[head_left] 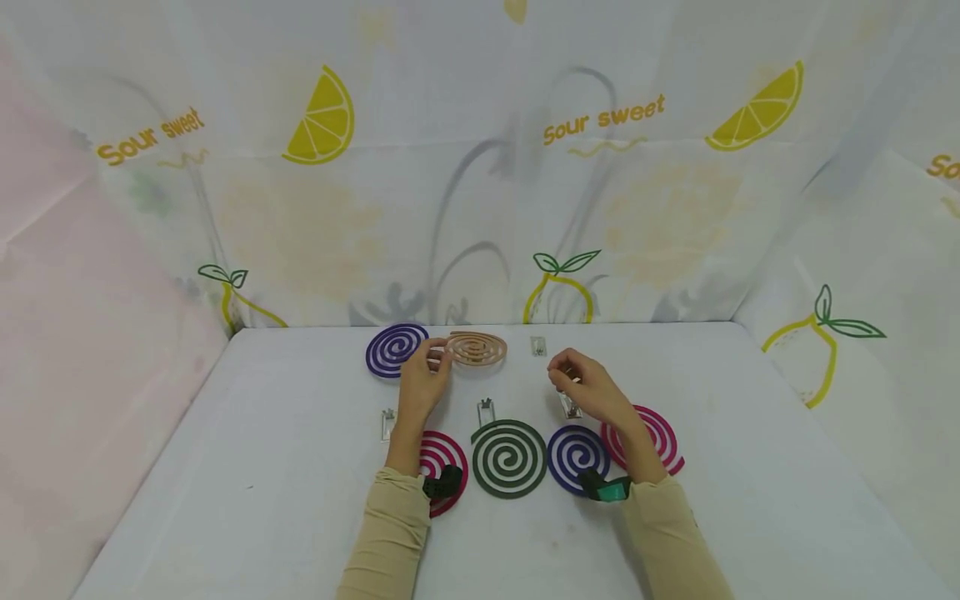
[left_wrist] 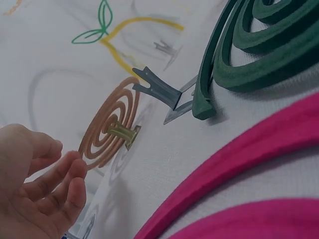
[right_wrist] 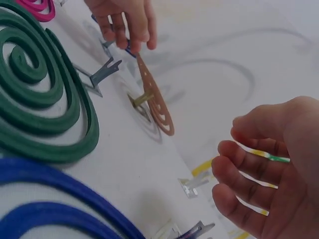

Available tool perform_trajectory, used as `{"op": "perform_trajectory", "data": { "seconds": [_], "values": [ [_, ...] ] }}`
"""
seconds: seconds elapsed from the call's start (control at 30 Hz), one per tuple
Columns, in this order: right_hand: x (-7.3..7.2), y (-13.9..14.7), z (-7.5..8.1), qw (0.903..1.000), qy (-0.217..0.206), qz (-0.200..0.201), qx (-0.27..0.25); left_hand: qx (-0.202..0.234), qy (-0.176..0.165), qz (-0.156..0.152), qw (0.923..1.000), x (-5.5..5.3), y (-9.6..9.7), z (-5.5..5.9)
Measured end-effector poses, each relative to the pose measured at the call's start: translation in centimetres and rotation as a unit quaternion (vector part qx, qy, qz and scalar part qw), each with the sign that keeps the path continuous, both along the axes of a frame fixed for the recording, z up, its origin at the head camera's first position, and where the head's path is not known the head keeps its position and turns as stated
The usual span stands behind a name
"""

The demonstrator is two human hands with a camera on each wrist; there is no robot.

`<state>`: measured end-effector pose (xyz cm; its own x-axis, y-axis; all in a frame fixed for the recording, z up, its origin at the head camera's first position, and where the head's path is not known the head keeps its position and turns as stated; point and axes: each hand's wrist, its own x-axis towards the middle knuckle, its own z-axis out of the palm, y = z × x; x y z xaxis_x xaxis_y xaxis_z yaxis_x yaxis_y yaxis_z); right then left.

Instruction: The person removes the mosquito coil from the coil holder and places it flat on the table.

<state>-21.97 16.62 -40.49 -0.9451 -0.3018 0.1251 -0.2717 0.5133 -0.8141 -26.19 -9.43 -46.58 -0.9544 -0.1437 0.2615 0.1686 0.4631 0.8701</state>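
A brown mosquito coil [right_wrist: 154, 102] sits raised on a small gold-coloured metal stand [left_wrist: 124, 132] near the table's back edge. My left hand [head_left: 423, 383] is at the coil's left edge with fingers loosely bent; whether the fingertips touch it I cannot tell. Behind that hand lies a dark blue coil [head_left: 377, 354]. My right hand [head_left: 592, 392] hovers to the right with relaxed, part-curled fingers and nothing between them. Below it is a silver metal stand [head_left: 572, 408], and another silver stand [head_left: 538, 346] lies farther back.
Nearer me lie a crimson coil [head_left: 463, 471], a green coil [head_left: 510, 494], a second blue coil [head_left: 552, 458] and a pink coil [head_left: 670, 429]. Two more metal stands [head_left: 486, 410] are behind this row, one beside my left wrist. A printed cloth wall [head_left: 465, 208] rises at the back.
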Motion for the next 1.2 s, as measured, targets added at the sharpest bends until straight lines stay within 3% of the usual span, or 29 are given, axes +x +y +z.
{"op": "perform_trajectory", "data": {
  "seconds": [0.23, 0.47, 0.9, 1.03, 1.2],
  "values": [
    [-2.6, -0.1, -2.4, 0.9998, -0.008, 0.003, -0.019, -0.022, -0.043, 0.026, 0.9985, -0.1, -0.1, 0.0],
    [-4.5, -1.4, -2.5, 0.9971, -0.068, -0.010, -0.035, -0.024, -0.053, 0.024, 0.9980, -0.3, 0.1, 0.0],
    [-7.5, -4.9, -2.8, 0.9832, -0.180, -0.029, 0.004, -0.013, -0.090, -0.011, 0.9958, -0.5, 0.1, -0.3],
    [-8.1, -5.5, -3.2, 0.9790, -0.198, -0.045, 0.013, -0.008, -0.083, -0.018, 0.9964, -0.6, 0.2, -0.4],
    [-8.5, -6.0, -4.0, 0.9793, -0.192, -0.061, 0.022, 0.003, -0.088, -0.020, 0.9959, -0.7, 0.1, -0.3]
  ]
}}
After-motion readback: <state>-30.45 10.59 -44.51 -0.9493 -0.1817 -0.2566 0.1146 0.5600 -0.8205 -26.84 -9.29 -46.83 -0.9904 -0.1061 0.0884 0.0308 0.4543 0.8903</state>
